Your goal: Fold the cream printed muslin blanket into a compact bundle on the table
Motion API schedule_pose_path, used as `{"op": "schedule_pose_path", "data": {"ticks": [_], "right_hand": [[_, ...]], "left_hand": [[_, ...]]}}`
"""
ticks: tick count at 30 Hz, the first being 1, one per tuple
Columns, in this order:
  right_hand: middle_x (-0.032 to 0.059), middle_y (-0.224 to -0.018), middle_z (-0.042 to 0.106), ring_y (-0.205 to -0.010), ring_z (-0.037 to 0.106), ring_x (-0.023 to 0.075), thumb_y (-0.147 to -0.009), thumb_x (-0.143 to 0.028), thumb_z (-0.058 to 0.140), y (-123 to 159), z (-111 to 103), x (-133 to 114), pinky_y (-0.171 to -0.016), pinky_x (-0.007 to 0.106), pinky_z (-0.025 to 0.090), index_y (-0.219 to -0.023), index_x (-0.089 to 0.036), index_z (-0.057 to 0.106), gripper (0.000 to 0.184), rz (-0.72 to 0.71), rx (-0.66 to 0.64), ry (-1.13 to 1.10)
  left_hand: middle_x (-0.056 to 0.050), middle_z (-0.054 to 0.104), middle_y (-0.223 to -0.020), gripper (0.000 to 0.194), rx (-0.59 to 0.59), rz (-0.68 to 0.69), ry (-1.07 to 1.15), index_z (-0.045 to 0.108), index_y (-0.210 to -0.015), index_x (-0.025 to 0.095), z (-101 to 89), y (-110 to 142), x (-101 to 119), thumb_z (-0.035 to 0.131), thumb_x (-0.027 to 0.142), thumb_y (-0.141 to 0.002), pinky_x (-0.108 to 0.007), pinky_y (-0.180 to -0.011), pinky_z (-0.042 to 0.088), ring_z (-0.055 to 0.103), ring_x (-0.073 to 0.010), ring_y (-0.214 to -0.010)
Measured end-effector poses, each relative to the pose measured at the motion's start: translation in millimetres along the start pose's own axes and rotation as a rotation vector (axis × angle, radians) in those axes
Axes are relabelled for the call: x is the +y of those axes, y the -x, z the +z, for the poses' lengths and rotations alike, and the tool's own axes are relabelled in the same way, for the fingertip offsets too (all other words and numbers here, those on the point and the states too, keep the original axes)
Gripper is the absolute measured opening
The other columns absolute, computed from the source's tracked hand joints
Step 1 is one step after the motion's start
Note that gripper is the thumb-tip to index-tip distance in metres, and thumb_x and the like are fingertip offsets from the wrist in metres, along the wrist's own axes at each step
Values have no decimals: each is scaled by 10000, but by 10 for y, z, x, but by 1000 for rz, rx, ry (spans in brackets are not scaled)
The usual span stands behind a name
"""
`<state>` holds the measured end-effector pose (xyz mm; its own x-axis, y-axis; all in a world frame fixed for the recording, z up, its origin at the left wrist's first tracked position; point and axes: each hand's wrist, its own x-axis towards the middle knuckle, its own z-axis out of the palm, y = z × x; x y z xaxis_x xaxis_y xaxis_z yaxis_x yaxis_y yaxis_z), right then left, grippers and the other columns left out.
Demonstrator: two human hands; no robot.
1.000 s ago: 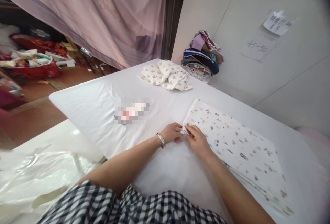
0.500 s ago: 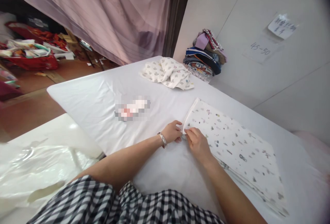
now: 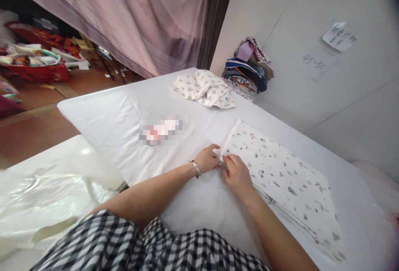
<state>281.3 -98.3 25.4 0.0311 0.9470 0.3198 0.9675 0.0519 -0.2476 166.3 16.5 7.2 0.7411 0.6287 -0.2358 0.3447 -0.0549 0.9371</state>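
The right hand's fingers (image 3: 230, 161) pinch the near-left corner of the folded printed cloth (image 3: 286, 171), while the left hand (image 3: 208, 159), a bracelet (image 3: 196, 168) on its wrist, has its fingers slightly curled at that same corner; whether they grip it, I cannot tell. The cloth lies flat on the white-covered table (image 3: 106, 113), to the right of both hands. Beyond them sits a blurred-out item (image 3: 160, 131), then a crumpled patterned cloth (image 3: 204, 89) near the far edge, and behind it a stack of folded fabrics (image 3: 246, 69) by the wall.
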Motion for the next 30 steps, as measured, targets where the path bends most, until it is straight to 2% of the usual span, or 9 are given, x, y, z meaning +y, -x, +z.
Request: {"op": "schedule_pose_path", "data": {"ticks": [7,11,16,18,21,23,25,27,30], "right_hand": [[66,-915,573,-854,545,197,-861,-220,418,9,5,77,-740,325,468,-1040,-213,584,244,108,24,-177],[69,-940,574,-879,550,197,-868,-261,428,15,-9,111,-761,323,464,-1074,-213,573,257,106,2,-222],[60,-922,580,-838,550,171,-880,-234,398,24,-20,125,-757,295,449,-959,-199,600,220,191,61,-400],[51,-907,584,-801,547,162,-871,-240,416,23,-18,138,-736,285,449,-925,-197,606,203,231,84,-458],[48,-884,589,-757,541,155,-859,-259,438,21,-11,154,-695,275,448,-933,-192,618,206,247,90,-499],[49,-880,591,-744,539,153,-856,-270,445,22,-5,158,-679,272,448,-951,-191,625,218,250,94,-509],[51,-893,592,-745,542,152,-858,-273,446,27,0,155,-671,272,449,-973,-194,629,231,255,101,-515],[55,-913,592,-757,546,155,-859,-273,447,33,2,146,-670,273,452,-991,-198,631,239,247,110,-517],[59,-914,596,-781,552,162,-864,-272,438,43,1,131,-680,281,457,-989,-202,637,245,222,92,-516]], "left_hand": [[61,643,-644,599,-37,61,-13,398,-1225,188,-22,24,15,508,107,-642,-199,-528,427,587,-107,-553],[55,650,-668,582,-38,62,5,412,-1215,191,-21,18,19,500,97,-647,-195,-529,425,581,-99,-541],[54,628,-622,561,-25,64,-147,454,-1191,192,-42,41,43,488,89,-641,-210,-542,414,572,-116,-550],[31,646,-690,504,21,88,-249,511,-1138,202,-55,64,68,510,105,-643,-224,-586,417,575,-126,-597],[-16,650,-898,290,159,167,-354,613,-965,204,-81,94,125,557,201,-681,-241,-663,415,568,-128,-668],[-19,646,-838,165,185,188,-348,647,-809,190,-92,106,163,540,285,-727,-238,-643,406,548,-123,-648],[-5,616,-650,269,93,109,-254,641,-680,174,-87,111,185,490,375,-774,-229,-556,387,510,-111,-550],[3,592,-560,398,-48,-8,-97,633,-641,159,-59,110,179,448,476,-793,-224,-463,350,452,-89,-440],[-26,666,-704,450,-164,-81,133,632,-704,138,4,94,134,457,546,-774,-216,-383,309,421,-56,-368]]}}
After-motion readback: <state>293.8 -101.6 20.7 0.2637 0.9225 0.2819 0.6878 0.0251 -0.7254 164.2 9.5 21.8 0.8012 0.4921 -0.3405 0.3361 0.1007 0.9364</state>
